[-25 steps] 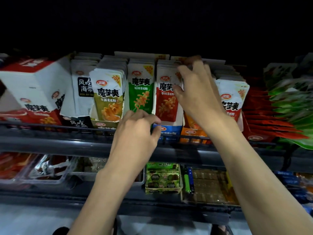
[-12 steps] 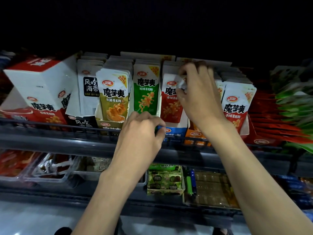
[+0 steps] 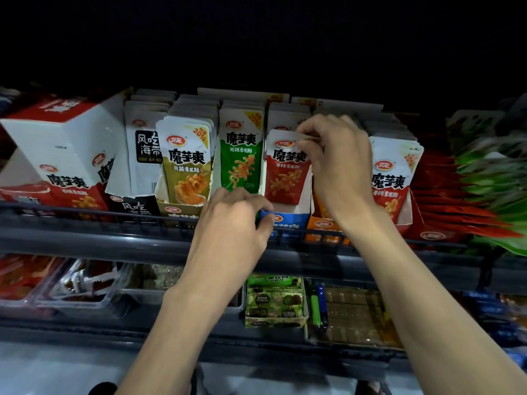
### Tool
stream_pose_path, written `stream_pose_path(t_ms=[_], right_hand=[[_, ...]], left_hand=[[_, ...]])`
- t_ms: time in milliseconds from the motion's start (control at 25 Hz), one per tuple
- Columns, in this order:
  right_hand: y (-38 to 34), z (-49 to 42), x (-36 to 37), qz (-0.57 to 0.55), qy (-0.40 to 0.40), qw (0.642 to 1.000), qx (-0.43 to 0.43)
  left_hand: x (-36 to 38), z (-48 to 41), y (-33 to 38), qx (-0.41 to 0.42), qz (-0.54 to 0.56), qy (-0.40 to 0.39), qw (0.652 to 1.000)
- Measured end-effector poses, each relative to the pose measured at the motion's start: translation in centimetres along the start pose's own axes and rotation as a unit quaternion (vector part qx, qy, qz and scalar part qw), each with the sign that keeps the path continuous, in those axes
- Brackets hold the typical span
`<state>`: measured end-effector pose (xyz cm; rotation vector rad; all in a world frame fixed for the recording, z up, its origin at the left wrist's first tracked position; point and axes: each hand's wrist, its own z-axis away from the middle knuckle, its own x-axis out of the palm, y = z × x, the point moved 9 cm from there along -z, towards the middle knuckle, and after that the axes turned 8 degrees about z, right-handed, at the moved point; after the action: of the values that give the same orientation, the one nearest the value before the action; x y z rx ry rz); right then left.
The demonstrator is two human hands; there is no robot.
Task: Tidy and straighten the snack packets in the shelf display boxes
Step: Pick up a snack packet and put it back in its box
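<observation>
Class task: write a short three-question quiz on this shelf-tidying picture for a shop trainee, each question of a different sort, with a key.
1. Multiple choice: the right hand pinches the top of a packet of which colour? A green, B red, C olive.
2. True or false: the left hand is open and touches nothing.
3. Fill the gap: the olive packet stands directly left of the ___ packet.

Key
1. B: the red packet, at the front of the blue display box.
2. False: its fingers curl round that box's front corner.
3. Green: the green packet.
</observation>
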<state>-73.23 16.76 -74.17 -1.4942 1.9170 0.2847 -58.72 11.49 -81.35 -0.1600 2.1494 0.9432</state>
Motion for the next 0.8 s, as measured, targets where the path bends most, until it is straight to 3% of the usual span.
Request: stream_pose_path(t_ms=[160, 400, 560, 800], right_hand=[[-0.7, 0.4, -1.3, 0.008, 0.071, 0.997, -0.002], [-1.3, 0.4, -1.3, 0.021, 0.083, 0.996, -0.039], [-2.6, 0.7, -0.3, 0.092, 0.057, 0.991, -0.080], [-2.5, 0.7, 0.9, 0.118, -0.021, 0.990, -0.070]], left_hand=[[0.0, 0.0, 0.0, -0.005, 0.004, -0.004, 1.000], [-0.1, 0.0, 0.0, -0.011, 0.005, -0.005, 1.000], [-0.1, 0.0, 0.0, -0.015, 0.001, -0.007, 1.000], [-0.1, 0.0, 0.1, -0.017, 0.003, -0.014, 1.000]])
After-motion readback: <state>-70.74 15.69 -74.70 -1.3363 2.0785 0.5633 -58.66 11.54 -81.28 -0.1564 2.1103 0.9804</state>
